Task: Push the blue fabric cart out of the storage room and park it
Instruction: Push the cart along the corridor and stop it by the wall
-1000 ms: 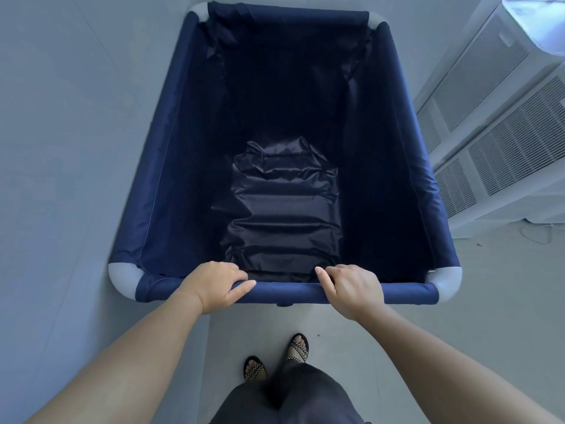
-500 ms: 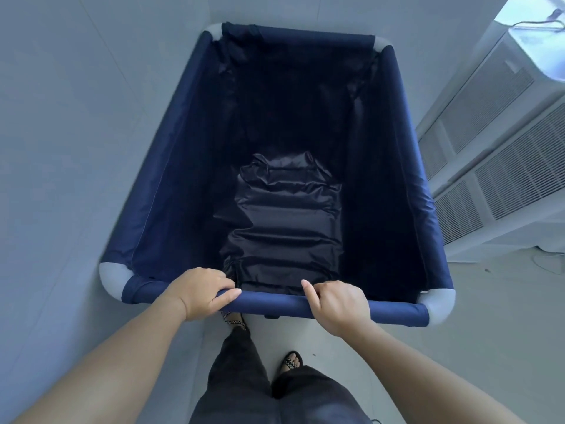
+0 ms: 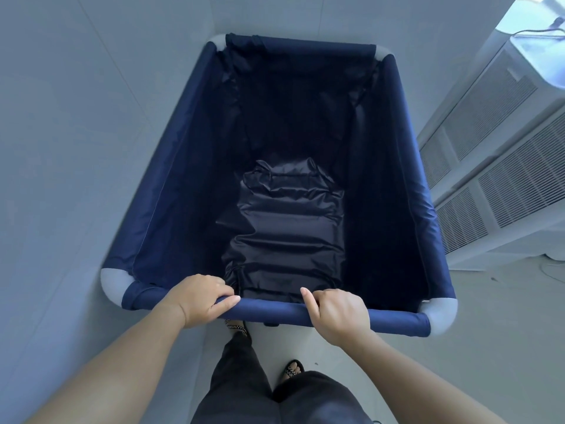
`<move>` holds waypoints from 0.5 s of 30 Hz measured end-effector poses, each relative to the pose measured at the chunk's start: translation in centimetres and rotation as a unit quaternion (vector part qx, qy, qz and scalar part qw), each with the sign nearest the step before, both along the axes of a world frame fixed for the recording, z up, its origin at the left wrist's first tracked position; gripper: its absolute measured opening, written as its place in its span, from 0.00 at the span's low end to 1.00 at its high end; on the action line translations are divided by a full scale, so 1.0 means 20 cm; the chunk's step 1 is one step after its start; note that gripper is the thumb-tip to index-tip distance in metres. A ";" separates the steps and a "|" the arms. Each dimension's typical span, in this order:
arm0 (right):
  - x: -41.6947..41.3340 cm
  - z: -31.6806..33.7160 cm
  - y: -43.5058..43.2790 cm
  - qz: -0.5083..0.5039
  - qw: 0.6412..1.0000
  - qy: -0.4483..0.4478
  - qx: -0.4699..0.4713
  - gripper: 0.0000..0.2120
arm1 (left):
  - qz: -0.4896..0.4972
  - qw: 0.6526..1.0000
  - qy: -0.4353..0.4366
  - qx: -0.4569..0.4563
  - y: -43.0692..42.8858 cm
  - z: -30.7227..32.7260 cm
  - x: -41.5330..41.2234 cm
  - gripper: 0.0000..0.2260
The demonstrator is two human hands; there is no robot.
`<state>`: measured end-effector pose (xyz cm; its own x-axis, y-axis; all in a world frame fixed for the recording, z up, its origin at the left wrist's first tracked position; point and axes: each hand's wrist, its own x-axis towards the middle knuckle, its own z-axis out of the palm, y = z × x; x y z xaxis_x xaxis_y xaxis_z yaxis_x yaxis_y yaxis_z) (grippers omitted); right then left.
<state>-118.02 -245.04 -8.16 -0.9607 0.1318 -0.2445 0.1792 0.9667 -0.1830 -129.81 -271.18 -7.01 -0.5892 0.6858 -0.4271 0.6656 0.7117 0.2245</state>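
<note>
The blue fabric cart (image 3: pixel 409 154) fills the middle of the head view, a deep navy bin with grey corner joints and a crumpled dark liner on its bottom. It holds nothing else. My left hand (image 3: pixel 200 296) is wrapped over the near rim bar, left of centre. My right hand (image 3: pixel 336 312) grips the same bar to the right of centre, thumb up on the bar's inner side. The cart's far end sits close to a pale wall corner.
A pale wall (image 3: pixel 76 148) runs tight along the cart's left side. White louvred units (image 3: pixel 501 166) stand close on the right. Grey floor (image 3: pixel 489 347) lies to the right and behind. My legs and sandalled feet (image 3: pixel 293 368) are just under the near bar.
The cart sits lower and a little left in view than before, and the wall corner beyond it has appeared. My left foot has stepped forward under the bar. Both hands kept their grip.
</note>
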 end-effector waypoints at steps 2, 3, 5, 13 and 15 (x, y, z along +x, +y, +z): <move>-0.01 0.00 0.00 0.000 1.000 -0.002 0.002 0.28 | -0.001 1.000 0.002 0.003 0.00 -0.01 0.00 0.17; -0.01 0.00 0.00 -0.001 1.000 -0.004 0.001 0.28 | 0.000 1.000 0.003 0.005 0.00 -0.01 -0.01 0.17; -0.02 0.00 0.01 -0.003 1.000 -0.006 -0.002 0.28 | -0.001 1.000 0.006 0.008 0.01 -0.01 -0.02 0.17; -0.09 0.00 0.03 -0.009 1.000 -0.003 -0.005 0.28 | -0.005 0.999 0.029 0.026 0.02 -0.04 -0.09 0.22; -0.10 0.00 0.03 -0.011 1.000 0.001 -0.003 0.28 | -0.005 0.999 0.032 0.031 0.02 -0.05 -0.09 0.23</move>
